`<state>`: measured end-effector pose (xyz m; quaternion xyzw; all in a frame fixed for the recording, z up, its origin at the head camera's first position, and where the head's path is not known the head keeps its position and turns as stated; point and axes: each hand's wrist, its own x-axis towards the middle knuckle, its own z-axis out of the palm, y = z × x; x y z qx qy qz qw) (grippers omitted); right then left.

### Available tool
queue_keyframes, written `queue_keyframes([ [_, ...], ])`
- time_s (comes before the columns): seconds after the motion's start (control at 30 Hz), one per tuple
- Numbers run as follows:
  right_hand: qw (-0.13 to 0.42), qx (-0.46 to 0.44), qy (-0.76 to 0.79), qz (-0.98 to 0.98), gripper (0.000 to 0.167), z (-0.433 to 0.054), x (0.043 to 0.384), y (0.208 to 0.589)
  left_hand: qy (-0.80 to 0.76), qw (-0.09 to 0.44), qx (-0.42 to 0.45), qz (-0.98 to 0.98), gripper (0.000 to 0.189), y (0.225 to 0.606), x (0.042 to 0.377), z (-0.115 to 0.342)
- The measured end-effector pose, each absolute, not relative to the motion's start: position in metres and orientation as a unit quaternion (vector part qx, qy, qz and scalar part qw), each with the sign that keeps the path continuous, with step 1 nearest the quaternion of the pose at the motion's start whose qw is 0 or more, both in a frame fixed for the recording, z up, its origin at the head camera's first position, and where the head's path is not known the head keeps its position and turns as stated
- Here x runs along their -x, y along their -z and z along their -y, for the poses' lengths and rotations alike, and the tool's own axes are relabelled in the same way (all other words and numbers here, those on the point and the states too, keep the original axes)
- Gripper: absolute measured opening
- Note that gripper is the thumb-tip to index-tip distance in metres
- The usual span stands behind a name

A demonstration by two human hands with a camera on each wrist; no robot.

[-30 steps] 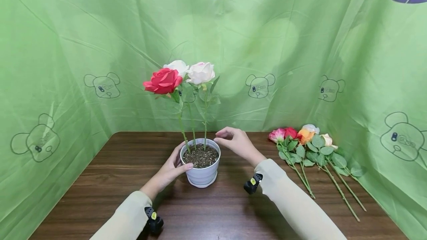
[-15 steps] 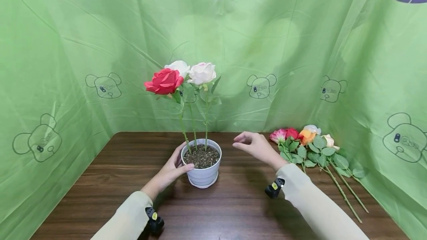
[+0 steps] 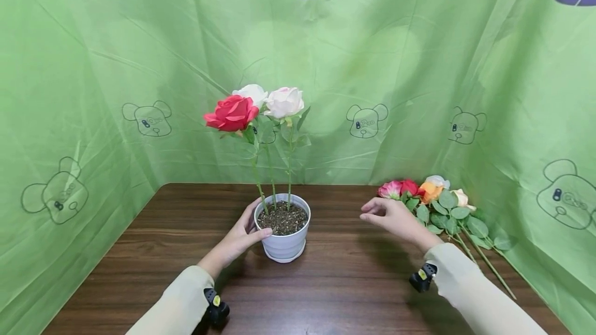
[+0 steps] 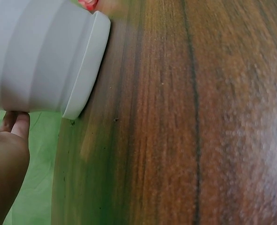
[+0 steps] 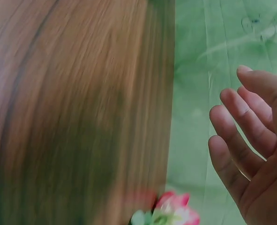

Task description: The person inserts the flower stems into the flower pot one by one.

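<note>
A white flower pot (image 3: 285, 246) filled with dark soil (image 3: 282, 218) stands on a saucer on the table. In it a red rose (image 3: 232, 113), a white rose (image 3: 251, 94) and a pale pink rose (image 3: 285, 102) rise on green stems. My left hand (image 3: 237, 239) holds the pot's left side, thumb at the rim; in the left wrist view its fingertips touch the pot wall. My right hand (image 3: 398, 219) hovers over the table with loosely bent fingers and nothing in them, as the right wrist view also shows. It is nearest the loose roses at the right.
Several loose roses lie at the right: a pink one (image 3: 390, 189), a red one (image 3: 410, 187), an orange one (image 3: 431, 192), a white one (image 3: 438, 181) and a cream one (image 3: 462, 198). Green printed curtains (image 3: 321, 56) close in the wooden table (image 3: 139, 252).
My right hand has moved away from the pot, rightward toward the loose roses, and now covers part of their stems. The left hand stays on the pot.
</note>
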<state>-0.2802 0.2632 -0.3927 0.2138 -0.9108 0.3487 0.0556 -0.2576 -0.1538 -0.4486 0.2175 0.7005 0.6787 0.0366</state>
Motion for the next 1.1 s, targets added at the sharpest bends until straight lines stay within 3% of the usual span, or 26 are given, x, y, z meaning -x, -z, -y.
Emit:
queue_keyframes([
  [0.17,0.054,-0.184,-0.343,0.920,0.022,-0.292,0.275,0.399,-0.674,0.035,-0.218,-0.704,0.087,0.450,0.258,0.154],
  [0.57,0.017,-0.103,-0.363,0.926,0.039,-0.346,0.264,0.420,-0.678,0.035,-0.217,-0.701,0.087,0.450,0.258,0.153],
  [1.1,-0.026,-0.034,-0.339,0.940,0.038,-0.379,0.262,0.445,-0.673,0.034,-0.220,-0.705,0.085,0.449,0.256,0.153],
])
